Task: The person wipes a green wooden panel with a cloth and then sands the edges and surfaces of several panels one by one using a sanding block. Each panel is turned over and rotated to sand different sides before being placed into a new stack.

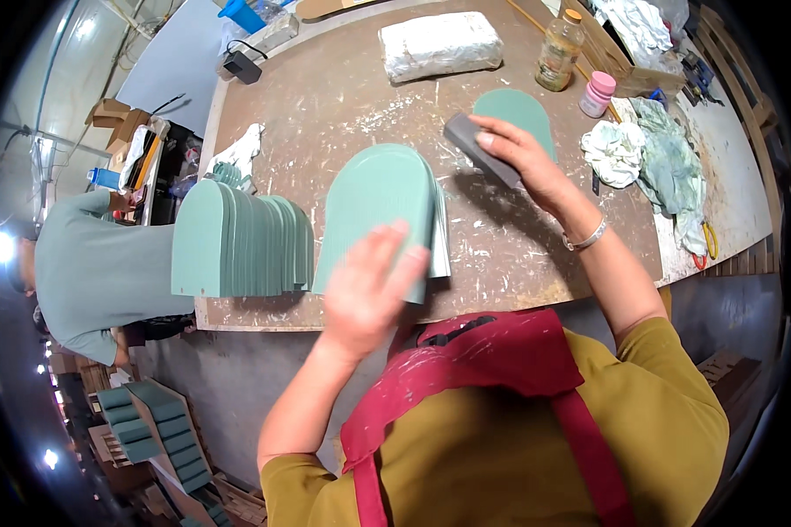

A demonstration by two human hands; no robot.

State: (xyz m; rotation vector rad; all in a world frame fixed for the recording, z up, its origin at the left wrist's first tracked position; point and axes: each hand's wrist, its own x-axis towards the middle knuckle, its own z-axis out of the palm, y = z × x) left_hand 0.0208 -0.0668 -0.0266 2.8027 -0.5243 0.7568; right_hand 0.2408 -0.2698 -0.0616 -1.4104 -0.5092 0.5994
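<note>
My right hand point(536, 167) is closed round a dark grey block like a sanding block point(476, 147), held over the table right of the middle panels. My left hand point(369, 285), smeared a little by motion, is over the lower part of a pale green round-topped panel point(376, 189). Its fingers look stretched out; whether they touch the surface I cannot tell. More panels show beneath that one along its right edge. Beyond my right hand lies another green panel point(517, 116), partly covered by it. To the left, many similar panels stand in a tight row point(268, 241).
A white wrapped bundle point(439, 46), a bottle with an orange cap point(560, 57) and a pink-capped jar point(598, 95) stand at the back. Rags point(664, 154) and scissors point(708, 241) lie right. A co-worker point(105, 259) in green is at the left.
</note>
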